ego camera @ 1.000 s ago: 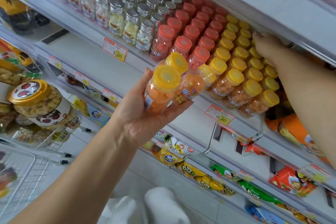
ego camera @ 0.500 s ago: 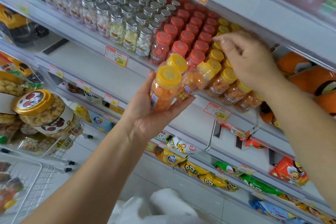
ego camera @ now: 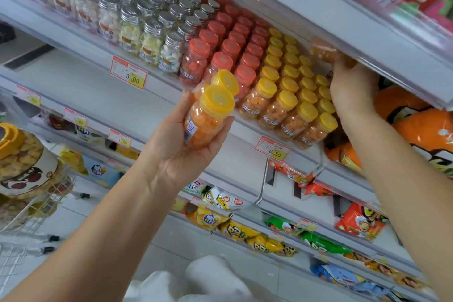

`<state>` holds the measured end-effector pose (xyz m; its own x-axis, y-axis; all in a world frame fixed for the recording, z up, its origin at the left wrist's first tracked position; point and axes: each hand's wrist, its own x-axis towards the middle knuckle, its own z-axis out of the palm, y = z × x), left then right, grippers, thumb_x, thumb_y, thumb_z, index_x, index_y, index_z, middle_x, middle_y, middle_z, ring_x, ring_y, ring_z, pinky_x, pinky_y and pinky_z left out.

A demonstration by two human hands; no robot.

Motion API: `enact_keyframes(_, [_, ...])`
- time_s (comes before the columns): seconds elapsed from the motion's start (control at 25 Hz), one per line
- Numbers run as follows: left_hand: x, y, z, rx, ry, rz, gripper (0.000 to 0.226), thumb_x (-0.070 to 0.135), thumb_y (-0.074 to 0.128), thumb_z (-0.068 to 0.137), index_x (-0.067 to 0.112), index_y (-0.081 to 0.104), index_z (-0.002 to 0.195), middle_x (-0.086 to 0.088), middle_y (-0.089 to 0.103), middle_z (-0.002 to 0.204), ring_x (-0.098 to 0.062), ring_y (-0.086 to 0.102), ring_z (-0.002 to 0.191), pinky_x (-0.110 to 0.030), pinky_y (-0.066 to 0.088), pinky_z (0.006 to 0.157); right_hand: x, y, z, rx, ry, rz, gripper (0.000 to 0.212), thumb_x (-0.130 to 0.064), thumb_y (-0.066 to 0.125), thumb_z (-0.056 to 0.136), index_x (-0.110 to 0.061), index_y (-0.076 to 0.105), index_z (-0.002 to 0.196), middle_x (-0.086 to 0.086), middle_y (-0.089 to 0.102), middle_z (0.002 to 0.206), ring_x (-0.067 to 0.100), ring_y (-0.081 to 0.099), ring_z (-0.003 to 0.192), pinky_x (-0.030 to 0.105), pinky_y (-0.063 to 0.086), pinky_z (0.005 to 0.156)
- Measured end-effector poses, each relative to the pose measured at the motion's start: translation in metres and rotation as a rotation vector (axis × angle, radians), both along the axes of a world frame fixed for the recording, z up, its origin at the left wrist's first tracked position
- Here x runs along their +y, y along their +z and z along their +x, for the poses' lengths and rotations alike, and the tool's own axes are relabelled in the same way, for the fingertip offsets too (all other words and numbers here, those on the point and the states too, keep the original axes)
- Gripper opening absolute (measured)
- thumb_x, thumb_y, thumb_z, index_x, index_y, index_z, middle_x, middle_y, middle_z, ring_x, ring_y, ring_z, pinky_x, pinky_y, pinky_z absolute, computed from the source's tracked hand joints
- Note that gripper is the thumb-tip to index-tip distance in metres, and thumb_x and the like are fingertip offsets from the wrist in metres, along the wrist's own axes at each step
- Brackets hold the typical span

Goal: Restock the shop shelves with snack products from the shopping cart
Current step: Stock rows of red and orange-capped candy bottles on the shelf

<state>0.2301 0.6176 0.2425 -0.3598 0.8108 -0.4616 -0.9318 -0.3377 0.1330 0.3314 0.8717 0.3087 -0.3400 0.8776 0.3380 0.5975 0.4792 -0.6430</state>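
Overhead, the shelf edge [ego camera: 382, 44] overlaps right hand [ego camera: 353, 92], perhaps holding bottle [ego camera: 321, 50].

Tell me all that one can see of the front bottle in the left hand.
The front bottle is clear plastic, as it looks, full of orange candy pieces, closed by a yellow cap. A white label shows on its side. It tilts, cap uppermost. The left hand grips its body; a second such bottle lies against it behind.
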Motion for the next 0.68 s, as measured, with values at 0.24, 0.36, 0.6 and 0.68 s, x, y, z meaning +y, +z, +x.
enact_keyframes(0.24, [-0.002, -0.010, 0.003, 0.074, -0.004, -0.025, 0.032, 0.037, 0.064, 0.091, 0.008, 0.071, 0.100, -0.014, 0.077, 0.093, -0.024, 0.075, 0.073, -0.039, 0.063, 0.068, 0.063, -0.002, -0.026, -0.361, -0.125, 0.053, 0.032, -0.026, 0.046, 0.103, -0.006, 0.060, 0.122, 0.019, 0.045, 0.146, 0.032, 0.041, 0.135, 0.036, 0.030, 0.113])
enact_keyframes(0.36, [-0.003, -0.015, 0.002, 0.081, -0.003, -0.040, 0.033, 0.038, 0.065, 0.090, 0.008, 0.071, 0.103, -0.013, 0.076, 0.096, -0.024, 0.075, 0.077, -0.037, 0.063, 0.067, 0.077, -0.009, -0.034, -0.214, -0.026, -0.177, 0.021, -0.023, 0.053, 0.099, -0.011, 0.061, 0.115, 0.016, 0.056, 0.135, 0.029, 0.051, 0.126, 0.038, 0.041, 0.106])
enact_keyframes(0.6, [0.006, -0.013, 0.007, 0.131, -0.002, -0.091, 0.029, 0.039, 0.065, 0.090, 0.011, 0.070, 0.099, -0.010, 0.077, 0.089, -0.021, 0.075, 0.070, -0.038, 0.063, 0.067, 0.098, -0.023, -0.028, -0.237, -0.013, -0.227, 0.038, -0.032, 0.053, 0.099, -0.012, 0.058, 0.132, 0.013, 0.059, 0.133, 0.027, 0.056, 0.120, 0.039, 0.047, 0.101])
enact_keyframes(0.68, [0.011, -0.010, 0.011, 0.153, -0.003, -0.103, 0.027, 0.038, 0.064, 0.091, 0.013, 0.070, 0.096, -0.009, 0.077, 0.085, -0.020, 0.074, 0.068, -0.040, 0.062, 0.069, 0.087, -0.017, -0.029, -0.427, -0.057, -0.007, 0.044, -0.034, 0.040, 0.103, -0.005, 0.055, 0.134, 0.018, 0.054, 0.138, 0.032, 0.050, 0.126, 0.038, 0.042, 0.103])
